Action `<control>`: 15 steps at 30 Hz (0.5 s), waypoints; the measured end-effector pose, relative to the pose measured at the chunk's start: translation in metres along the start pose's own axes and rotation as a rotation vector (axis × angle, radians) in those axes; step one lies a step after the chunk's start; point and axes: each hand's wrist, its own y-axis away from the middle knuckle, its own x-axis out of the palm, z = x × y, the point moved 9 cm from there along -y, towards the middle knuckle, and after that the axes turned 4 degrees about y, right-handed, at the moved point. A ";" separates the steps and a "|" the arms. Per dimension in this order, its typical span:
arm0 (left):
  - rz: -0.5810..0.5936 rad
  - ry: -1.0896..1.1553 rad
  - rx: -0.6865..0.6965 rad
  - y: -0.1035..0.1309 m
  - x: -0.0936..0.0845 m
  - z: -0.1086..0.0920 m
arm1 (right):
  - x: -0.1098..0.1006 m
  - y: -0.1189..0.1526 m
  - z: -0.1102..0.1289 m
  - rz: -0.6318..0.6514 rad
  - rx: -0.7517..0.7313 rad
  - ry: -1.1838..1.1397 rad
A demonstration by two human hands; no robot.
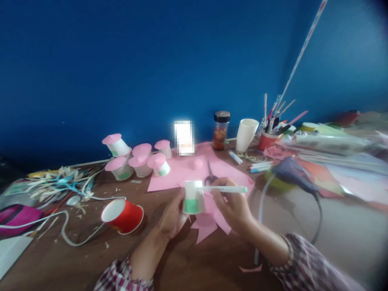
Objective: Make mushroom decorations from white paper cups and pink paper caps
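Note:
A small white paper cup (pixel 194 194) with a green patch low on its side is gripped at its left by my left hand (pixel 175 216). In my right hand (pixel 233 200) lies a white marker (pixel 226 188) with a pale green end, pinched between the fingers. Its left end meets or almost meets the upper right side of the cup. Beneath both hands spread pink paper pieces (pixel 209 232) and a larger pink sheet (pixel 172 180). Dark-handled scissors (pixel 210 176) rest on that sheet, just behind my right hand.
Several white cups with pink paper tops (pixel 142 159) stand back left. A red paper cup (pixel 123 216) lies tipped at left, beside a white cord (pixel 68 234). A lidded jar (pixel 221 131), a white cup (pixel 246 135) and a purple glue gun (pixel 292 171) are toward the right.

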 end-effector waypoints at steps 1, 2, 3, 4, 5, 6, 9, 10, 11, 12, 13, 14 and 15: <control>0.007 0.002 -0.003 0.000 0.000 0.000 | 0.000 0.000 0.000 0.000 0.005 0.000; 0.013 0.004 -0.007 0.001 0.001 0.001 | 0.000 0.000 -0.001 0.002 0.009 -0.002; 0.015 0.007 -0.008 0.001 0.000 0.001 | 0.000 0.000 -0.001 0.000 0.011 -0.001; 0.016 0.015 -0.011 0.001 0.000 0.001 | 0.000 0.000 -0.001 -0.003 0.010 0.004; 0.019 0.027 -0.015 0.001 0.000 0.002 | -0.001 0.000 -0.002 -0.006 0.009 0.011; 0.019 0.038 -0.021 0.001 0.000 0.002 | -0.001 0.000 -0.002 -0.011 0.010 0.021; 0.014 0.053 -0.036 0.002 0.000 0.003 | -0.003 0.000 -0.003 -0.021 0.013 0.043; 0.012 0.052 -0.035 0.002 0.000 0.002 | -0.003 -0.001 -0.003 -0.024 0.010 0.047; 0.010 0.051 -0.026 0.002 0.000 0.002 | -0.004 -0.001 -0.002 -0.028 0.004 0.051; 0.007 0.052 -0.018 0.002 0.000 0.001 | -0.004 -0.001 -0.002 -0.028 -0.004 0.053; 0.004 0.055 -0.013 0.002 0.000 0.000 | -0.004 -0.001 -0.002 -0.030 -0.010 0.054; -0.001 0.059 -0.016 0.003 0.000 0.000 | -0.004 -0.001 -0.002 -0.032 -0.014 0.056; -0.008 0.065 -0.020 0.003 0.000 0.001 | -0.005 -0.001 -0.001 -0.034 -0.018 0.059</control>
